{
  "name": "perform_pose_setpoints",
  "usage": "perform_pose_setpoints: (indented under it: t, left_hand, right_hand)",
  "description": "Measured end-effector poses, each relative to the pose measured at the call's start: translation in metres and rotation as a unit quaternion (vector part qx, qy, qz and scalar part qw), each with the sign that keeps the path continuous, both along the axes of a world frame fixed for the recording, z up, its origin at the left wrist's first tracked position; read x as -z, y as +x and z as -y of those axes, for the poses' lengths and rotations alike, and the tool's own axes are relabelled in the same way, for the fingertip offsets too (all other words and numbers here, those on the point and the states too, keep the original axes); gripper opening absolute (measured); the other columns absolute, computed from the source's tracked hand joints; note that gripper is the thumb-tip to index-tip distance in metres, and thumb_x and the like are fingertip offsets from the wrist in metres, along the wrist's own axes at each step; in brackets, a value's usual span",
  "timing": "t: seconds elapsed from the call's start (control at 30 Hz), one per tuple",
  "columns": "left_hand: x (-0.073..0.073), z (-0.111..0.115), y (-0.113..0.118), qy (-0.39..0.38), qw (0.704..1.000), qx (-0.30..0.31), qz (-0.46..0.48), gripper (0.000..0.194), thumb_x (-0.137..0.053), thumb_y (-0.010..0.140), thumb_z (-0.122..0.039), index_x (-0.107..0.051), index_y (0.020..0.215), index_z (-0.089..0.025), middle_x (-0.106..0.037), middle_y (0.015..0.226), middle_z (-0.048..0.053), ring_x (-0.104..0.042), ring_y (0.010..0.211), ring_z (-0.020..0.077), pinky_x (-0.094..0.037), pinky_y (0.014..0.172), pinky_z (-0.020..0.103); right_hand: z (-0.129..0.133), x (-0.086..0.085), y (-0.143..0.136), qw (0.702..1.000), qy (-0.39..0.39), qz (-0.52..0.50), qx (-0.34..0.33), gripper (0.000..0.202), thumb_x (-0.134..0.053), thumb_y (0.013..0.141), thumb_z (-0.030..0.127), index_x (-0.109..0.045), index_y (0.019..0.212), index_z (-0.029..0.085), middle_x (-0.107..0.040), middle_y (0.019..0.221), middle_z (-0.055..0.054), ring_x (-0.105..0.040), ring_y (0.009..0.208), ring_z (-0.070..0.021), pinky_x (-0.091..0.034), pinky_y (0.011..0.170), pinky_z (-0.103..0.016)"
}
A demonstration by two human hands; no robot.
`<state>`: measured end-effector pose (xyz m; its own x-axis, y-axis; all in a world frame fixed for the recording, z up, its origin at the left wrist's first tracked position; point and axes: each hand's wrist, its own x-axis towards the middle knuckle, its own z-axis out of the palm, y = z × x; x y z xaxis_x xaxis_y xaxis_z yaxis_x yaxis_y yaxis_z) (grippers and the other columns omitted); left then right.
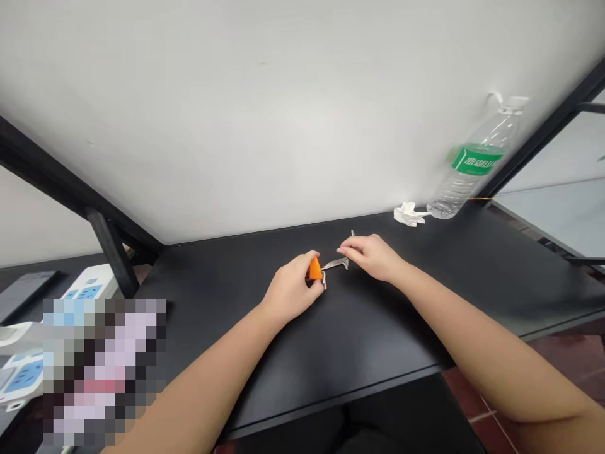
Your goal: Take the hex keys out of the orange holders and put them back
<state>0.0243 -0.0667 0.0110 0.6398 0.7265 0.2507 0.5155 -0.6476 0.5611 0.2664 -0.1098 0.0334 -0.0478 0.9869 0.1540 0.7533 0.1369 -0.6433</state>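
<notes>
My left hand (pixel 293 285) is closed around an orange hex key holder (pixel 316 268), held just above the black tabletop. A bent metal key end (pixel 324 280) shows beside my left thumb. Between the hands are several silver L-shaped hex keys (pixel 337 262), side by side with their bent ends to the right; I cannot tell whether they sit in the holder or lie on the table. My right hand (pixel 373 255) pinches a thin hex key (pixel 352 233), whose metal end rises above the fingers; the rest is mostly hidden.
The black table (pixel 212 277) meets a pale wall behind. A crumpled tissue (pixel 409 214) and a clear bottle with a green label (pixel 477 161) stand at the back right. White-and-blue boxes (pixel 97 280) and a dark flat device (pixel 28 293) lie left, past a black frame.
</notes>
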Motion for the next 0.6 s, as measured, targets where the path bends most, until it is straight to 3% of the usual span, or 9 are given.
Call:
perform_pose_setpoints:
  t: [0.13,0.3,0.5,0.6]
  left_hand:
    - [-0.001,0.000,0.000,0.004,1.000,-0.009,0.003,0.050,-0.062,0.082,-0.022,-0.057,0.131,-0.024,-0.068,0.098,0.003,-0.065,0.080,0.0191,-0.052,0.076,0.032]
    - [-0.001,-0.002,0.000,0.004,1.000,-0.014,0.001,0.049,-0.062,0.082,-0.023,-0.057,0.131,-0.024,-0.068,0.098,0.003,-0.065,0.081,0.0199,-0.052,0.077,0.032]
    - [0.001,-0.004,-0.001,0.010,1.000,-0.015,0.002,0.052,-0.061,0.082,-0.021,-0.056,0.133,-0.023,-0.069,0.103,0.004,-0.065,0.084,0.0208,-0.051,0.077,0.033]
    - [0.001,-0.006,-0.001,0.013,1.000,-0.022,-0.009,0.049,-0.060,0.084,-0.022,-0.056,0.132,-0.024,-0.069,0.100,0.004,-0.065,0.082,0.0208,-0.051,0.077,0.033]
  right_hand:
    - [0.000,0.004,-0.002,0.987,-0.012,0.156,-0.026,0.018,-0.060,0.098,0.035,-0.074,0.098,0.024,-0.071,0.075,-0.001,-0.061,0.070,-0.0173,-0.039,0.068,-0.028]
    - [0.002,0.008,-0.013,0.961,-0.044,0.264,-0.064,0.015,-0.057,0.097,0.026,-0.071,0.099,0.023,-0.073,0.082,-0.006,-0.063,0.069,-0.0205,-0.034,0.060,-0.029]
    - [0.008,0.002,-0.022,0.952,-0.081,0.285,-0.076,0.006,-0.060,0.086,0.016,-0.061,0.082,0.020,-0.068,0.076,-0.006,-0.055,0.059,-0.0173,-0.029,0.054,-0.028]
    - [0.012,-0.001,-0.019,0.965,-0.066,0.240,-0.085,0.011,-0.063,0.080,0.014,-0.055,0.074,0.020,-0.063,0.072,-0.002,-0.050,0.058,-0.0144,-0.029,0.054,-0.027]
